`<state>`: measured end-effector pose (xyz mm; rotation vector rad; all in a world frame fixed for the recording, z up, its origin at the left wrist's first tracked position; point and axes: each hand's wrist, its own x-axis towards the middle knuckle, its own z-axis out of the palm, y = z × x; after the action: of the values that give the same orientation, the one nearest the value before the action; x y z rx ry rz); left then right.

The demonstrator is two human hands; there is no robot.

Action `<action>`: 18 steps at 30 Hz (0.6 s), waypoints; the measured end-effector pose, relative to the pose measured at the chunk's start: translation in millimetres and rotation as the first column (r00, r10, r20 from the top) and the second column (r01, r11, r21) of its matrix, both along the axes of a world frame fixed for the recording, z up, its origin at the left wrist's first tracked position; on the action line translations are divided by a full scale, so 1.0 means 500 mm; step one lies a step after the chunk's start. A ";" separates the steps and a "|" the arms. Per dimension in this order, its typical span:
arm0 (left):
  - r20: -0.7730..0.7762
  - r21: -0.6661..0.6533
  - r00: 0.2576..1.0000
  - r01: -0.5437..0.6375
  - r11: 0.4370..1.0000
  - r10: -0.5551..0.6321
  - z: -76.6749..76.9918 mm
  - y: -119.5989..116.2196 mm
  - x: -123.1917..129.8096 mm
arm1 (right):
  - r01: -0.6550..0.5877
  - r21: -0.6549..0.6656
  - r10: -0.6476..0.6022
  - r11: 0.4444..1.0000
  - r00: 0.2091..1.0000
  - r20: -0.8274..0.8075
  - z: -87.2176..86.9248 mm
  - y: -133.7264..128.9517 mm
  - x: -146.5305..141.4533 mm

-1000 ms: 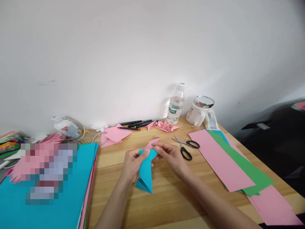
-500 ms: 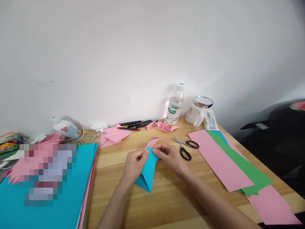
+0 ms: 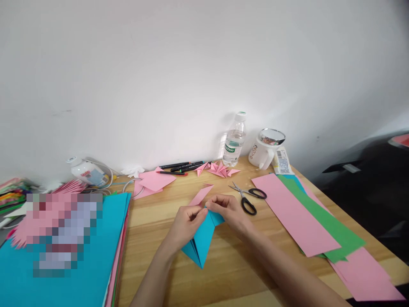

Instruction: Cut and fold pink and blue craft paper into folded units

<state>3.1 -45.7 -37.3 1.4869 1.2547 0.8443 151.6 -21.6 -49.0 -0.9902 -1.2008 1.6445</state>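
A folded sheet of blue paper (image 3: pixel 204 238) is held between my two hands over the wooden table. Its lower end comes to a point toward me, with layered folds on the left side. My left hand (image 3: pixel 187 224) pinches it near the top from the left. My right hand (image 3: pixel 228 211) pinches the same top edge, and its thumb and fingertips nearly meet the left thumb there. A blue flap shows beneath the right hand. Just behind the hands lies a pink folded paper strip (image 3: pixel 202 195). Black-handled scissors (image 3: pixel 248 199) rest open to the right of my right hand.
At the back stand a water bottle (image 3: pixel 234 143) and a white mug (image 3: pixel 262 151), near pink folded paper pieces (image 3: pixel 219 169) and several pens (image 3: pixel 179 166). Pink strips (image 3: pixel 297 217) and a green strip (image 3: pixel 340 238) lie right. A blue sheet (image 3: pixel 86 281) tops a stack at left.
The blue paper has shifted slightly toward me. My left hand has slid right and down, so both thumbs now come close together at the top edge.
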 end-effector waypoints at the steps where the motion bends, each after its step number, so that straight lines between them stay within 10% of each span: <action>1: 0.001 0.003 1.000 0.012 1.000 -0.012 -0.001 0.001 -0.001 | 0.024 0.002 -0.024 1.000 1.000 0.006 0.001 0.000 0.000; 10: 0.128 0.001 0.978 -0.166 0.986 0.164 -0.006 0.008 -0.010 | 0.078 -0.017 -0.079 0.997 0.990 -0.118 0.000 0.012 0.003; 18: 0.541 -0.130 0.773 -0.312 0.941 0.331 -0.014 0.017 -0.010 | -0.059 0.084 0.067 0.995 0.993 -0.096 -0.023 0.007 -0.012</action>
<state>-2.1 -37.3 -44.3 0.8927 1.0706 1.3660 145.8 -18.2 -60.5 -0.8192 -1.2333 1.6607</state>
